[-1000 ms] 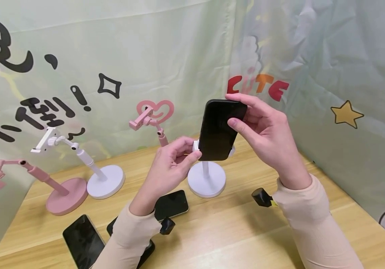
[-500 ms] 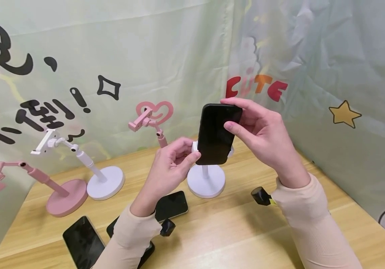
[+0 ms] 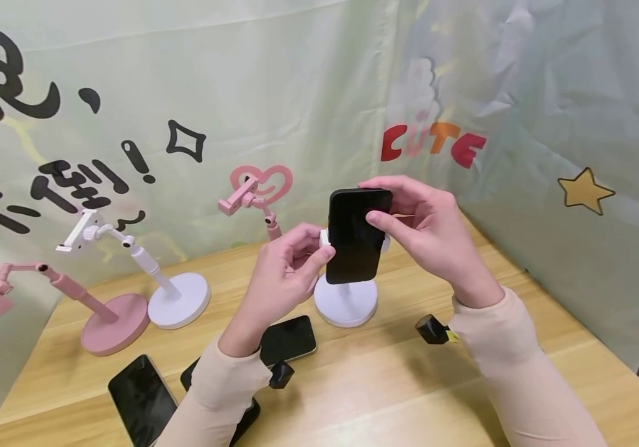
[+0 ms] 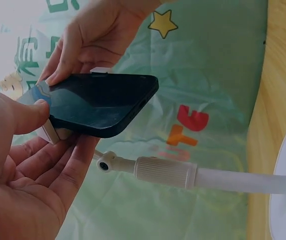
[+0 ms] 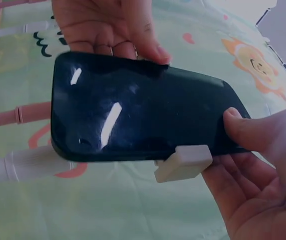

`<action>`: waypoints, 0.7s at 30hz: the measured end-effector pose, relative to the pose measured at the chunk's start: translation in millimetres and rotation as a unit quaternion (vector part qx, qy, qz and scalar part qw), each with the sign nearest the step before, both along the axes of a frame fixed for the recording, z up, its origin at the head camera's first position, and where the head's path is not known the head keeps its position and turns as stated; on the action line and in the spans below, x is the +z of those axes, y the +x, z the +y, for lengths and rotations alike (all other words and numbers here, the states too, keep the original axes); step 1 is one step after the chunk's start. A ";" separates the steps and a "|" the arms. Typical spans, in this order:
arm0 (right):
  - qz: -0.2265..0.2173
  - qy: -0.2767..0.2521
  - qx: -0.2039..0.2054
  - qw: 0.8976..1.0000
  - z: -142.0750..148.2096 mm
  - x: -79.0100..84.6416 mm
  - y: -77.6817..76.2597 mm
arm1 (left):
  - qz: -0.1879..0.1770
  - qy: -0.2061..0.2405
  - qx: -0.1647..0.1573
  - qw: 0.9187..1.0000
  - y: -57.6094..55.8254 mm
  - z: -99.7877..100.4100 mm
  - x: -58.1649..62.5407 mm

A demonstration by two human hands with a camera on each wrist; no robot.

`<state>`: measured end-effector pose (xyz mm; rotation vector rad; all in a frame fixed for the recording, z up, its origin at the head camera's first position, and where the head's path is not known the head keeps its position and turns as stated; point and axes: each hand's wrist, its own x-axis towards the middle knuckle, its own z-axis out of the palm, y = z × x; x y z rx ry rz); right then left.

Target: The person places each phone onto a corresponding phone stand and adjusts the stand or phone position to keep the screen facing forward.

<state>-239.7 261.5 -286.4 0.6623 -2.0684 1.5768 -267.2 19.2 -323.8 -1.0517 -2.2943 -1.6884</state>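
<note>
A black smartphone [image 3: 355, 242] stands nearly upright in the clamp of a white phone stand, its screen towards me. My right hand [image 3: 431, 234] pinches its upper right part, thumb on the screen and fingers behind. At the lower left edge, my left hand [image 3: 283, 273] grips the left end of the clamp, with the thumb in front. A white clamp end [image 5: 185, 162] hugs the phone's right side in the right wrist view. The stand's post [image 4: 223, 178] runs to its round base [image 3: 346, 305] on the table. Most of the clamp is hidden behind the phone.
Several more stands rise at the back left: a white one [image 3: 178, 301], a pink one [image 3: 115, 326], and another pink one [image 3: 241, 195] behind my left hand. Dark phones lie on the wooden table [image 3: 370, 391], one at the left [image 3: 142, 400], another near the middle [image 3: 288, 340].
The phone has slid down between the clamp ends, and my right hand has come down with it. My left hand stays on the clamp.
</note>
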 end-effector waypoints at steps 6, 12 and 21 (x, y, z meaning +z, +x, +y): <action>0.021 -0.058 0.003 0.998 0.7 2.4 0.8 | 0.004 -0.004 0.002 1.000 1.1 0.9 0.9; 0.035 -0.072 0.002 0.997 3.1 4.8 3.1 | -0.006 -0.005 -0.001 1.000 1.5 3.1 0.0; -0.003 -0.072 0.008 0.997 4.7 6.1 2.9 | -0.014 0.003 0.008 1.000 1.5 4.5 -2.5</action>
